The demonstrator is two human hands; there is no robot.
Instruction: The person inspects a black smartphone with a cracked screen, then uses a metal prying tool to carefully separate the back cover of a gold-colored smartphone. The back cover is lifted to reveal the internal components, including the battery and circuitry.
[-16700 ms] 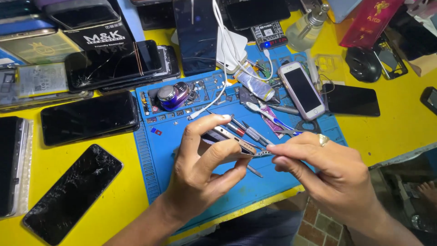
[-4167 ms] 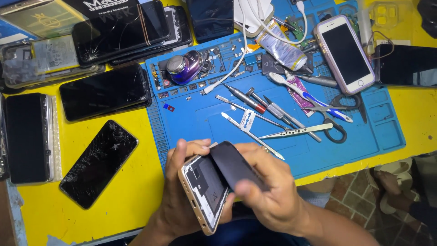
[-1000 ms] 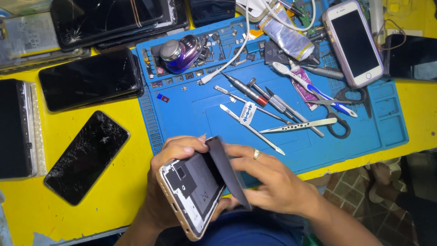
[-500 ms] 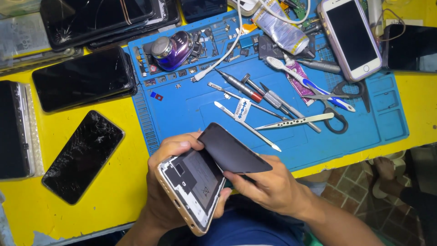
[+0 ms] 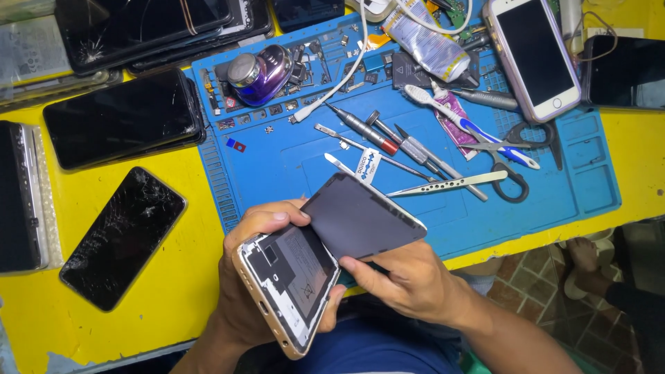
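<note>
The left hand (image 5: 260, 291) cradles an opened phone body (image 5: 287, 287) with a gold-coloured frame, fingers curled around its edges and thumb pressed along its top, the exposed battery and inner parts facing up. The right hand (image 5: 409, 280) pinches the lower corner of a dark back cover (image 5: 360, 218), which is lifted clear of the phone and tilted over the near edge of the blue work mat (image 5: 277, 166). Both are held low over the front edge of the yellow table (image 5: 187, 277). On the mat just beyond the cover lie metal tweezers (image 5: 450, 183), screwdrivers (image 5: 364, 130) and scissors (image 5: 516, 156). A cracked black phone (image 5: 125, 235) lies on the table to the left, well apart
</note>
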